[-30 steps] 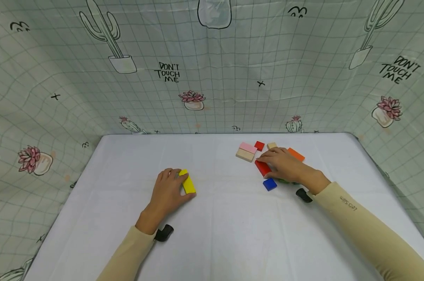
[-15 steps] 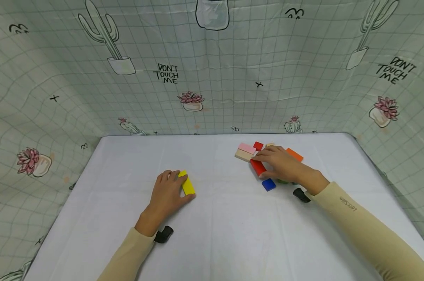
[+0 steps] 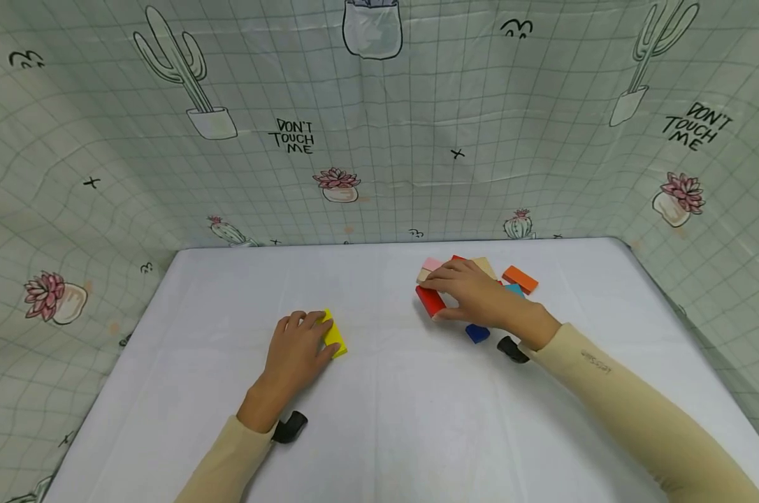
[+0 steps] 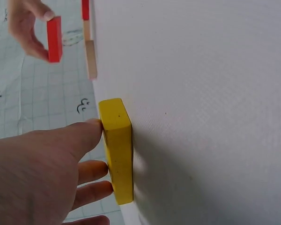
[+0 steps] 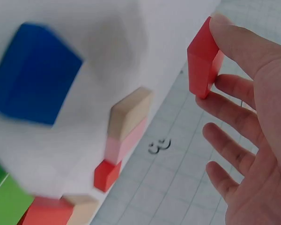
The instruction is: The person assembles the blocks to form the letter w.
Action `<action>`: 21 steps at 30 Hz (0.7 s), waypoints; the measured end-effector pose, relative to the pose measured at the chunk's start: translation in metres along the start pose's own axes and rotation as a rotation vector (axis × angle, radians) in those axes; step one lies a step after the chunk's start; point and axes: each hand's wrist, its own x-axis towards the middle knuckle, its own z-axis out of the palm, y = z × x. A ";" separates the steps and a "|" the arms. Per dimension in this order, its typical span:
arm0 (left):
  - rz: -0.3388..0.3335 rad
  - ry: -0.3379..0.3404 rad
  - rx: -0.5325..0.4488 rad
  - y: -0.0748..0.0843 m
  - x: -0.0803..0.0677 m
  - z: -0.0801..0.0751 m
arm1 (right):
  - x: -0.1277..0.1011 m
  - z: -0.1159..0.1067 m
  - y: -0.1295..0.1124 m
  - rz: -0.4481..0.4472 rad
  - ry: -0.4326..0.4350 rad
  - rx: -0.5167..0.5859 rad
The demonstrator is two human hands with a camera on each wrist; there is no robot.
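Note:
My left hand (image 3: 293,355) holds a yellow block (image 3: 333,337) on the white table, thumb toward its near end and fingers over its far part. In the left wrist view the thumb and fingertips lie along one side of the yellow block (image 4: 118,154). My right hand (image 3: 480,297) pinches a red block (image 3: 430,302) between thumb and fingers. The right wrist view shows this red block (image 5: 203,61) raised above the table, its other fingers spread loosely. A dark blue block (image 3: 477,334) lies close below the right hand.
Behind the right hand lie pink (image 3: 433,264) and plain wood blocks (image 3: 483,266), an orange block (image 3: 521,279) and a light blue one (image 3: 514,288). Green (image 5: 9,197) and small red blocks (image 5: 107,176) show in the right wrist view. A printed cloth (image 3: 379,140) hangs behind the table (image 3: 379,419).
My right hand has moved left with the red block, lifting it away from the other blocks. The left hand stays at the yellow block. The head view has shifted slightly.

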 end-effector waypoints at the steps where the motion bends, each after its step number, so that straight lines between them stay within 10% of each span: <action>1: 0.003 0.005 0.004 0.000 0.000 0.000 | 0.003 0.001 -0.002 -0.001 -0.002 -0.003; 21: 0.006 -0.004 0.024 0.002 -0.001 -0.001 | 0.093 0.033 -0.043 -0.011 -0.098 -0.039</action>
